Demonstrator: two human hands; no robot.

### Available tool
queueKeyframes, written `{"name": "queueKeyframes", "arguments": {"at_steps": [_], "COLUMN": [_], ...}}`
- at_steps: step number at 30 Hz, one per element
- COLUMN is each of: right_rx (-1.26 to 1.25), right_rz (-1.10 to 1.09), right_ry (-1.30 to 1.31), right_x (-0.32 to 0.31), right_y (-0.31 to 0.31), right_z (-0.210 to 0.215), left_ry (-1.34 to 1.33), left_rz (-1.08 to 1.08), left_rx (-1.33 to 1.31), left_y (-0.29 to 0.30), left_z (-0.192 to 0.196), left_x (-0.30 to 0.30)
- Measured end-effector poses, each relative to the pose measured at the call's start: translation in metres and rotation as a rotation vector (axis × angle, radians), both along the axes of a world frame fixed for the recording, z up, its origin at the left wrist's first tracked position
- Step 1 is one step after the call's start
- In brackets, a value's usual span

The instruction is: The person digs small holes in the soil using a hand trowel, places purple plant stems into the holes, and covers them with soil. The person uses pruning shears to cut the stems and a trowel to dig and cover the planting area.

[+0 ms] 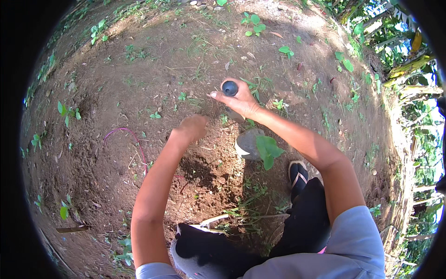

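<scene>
A dark, round-ended tool handle (230, 88) is gripped from the side by the right hand (239, 100), its long axis seen nearly end-on, so it stands roughly upright with its lower end hidden below the grip. The left hand (191, 128) is closed into a fist against the bare brown soil (139, 83), down and to the left of that grip, apparently empty. Just below the grip, a small green-leaved seedling (268, 149) in a dark bag is seen.
</scene>
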State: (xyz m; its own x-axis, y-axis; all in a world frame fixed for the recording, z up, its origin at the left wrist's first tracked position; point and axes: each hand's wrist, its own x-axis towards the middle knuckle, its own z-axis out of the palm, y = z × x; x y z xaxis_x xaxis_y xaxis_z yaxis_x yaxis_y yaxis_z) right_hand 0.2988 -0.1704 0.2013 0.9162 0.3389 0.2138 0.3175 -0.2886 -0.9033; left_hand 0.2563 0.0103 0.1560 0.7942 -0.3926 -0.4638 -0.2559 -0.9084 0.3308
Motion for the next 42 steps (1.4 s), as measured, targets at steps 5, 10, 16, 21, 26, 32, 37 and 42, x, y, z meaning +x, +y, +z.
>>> {"name": "queueKeyframes", "arguments": {"at_steps": [5,10,16,21,26,32,37,42], "right_rx": [0.099,-0.014,0.112,0.257,0.512,0.624,0.836,0.802], "right_rz": [-0.025,-0.185,-0.313,-0.336,-0.302,-0.1,-0.049,-0.217], "right_ry": [0.083,0.092,0.082,0.179,0.318,0.458,0.447,0.874], "right_x": [0.016,0.025,0.013,0.001,0.046,0.133,0.21,0.185], "right_y": [-0.039,-0.081,-0.105,-0.122,-0.117,-0.086,-0.071,-0.048], "right_z": [0.023,0.084,0.165,0.14,0.061,0.011,0.002,-0.068], "left_ry": [0.034,-0.053,-0.08,-0.091,-0.332,-0.519,-0.585,-0.607], "left_rz": [0.203,0.431,0.53,0.632,0.817,1.045,1.097,1.047], "left_rx": [-0.228,-0.23,-0.218,-0.29,-0.307,-0.332,-0.327,-0.208], "left_y": [-0.043,-0.074,-0.085,-0.087,-0.11,-0.134,-0.14,-0.145], "left_z": [-0.035,-0.081,-0.086,-0.086,-0.095,-0.107,-0.118,-0.107], "left_x": [0.034,0.015,0.003,0.006,-0.003,0.005,0.007,0.004]}}
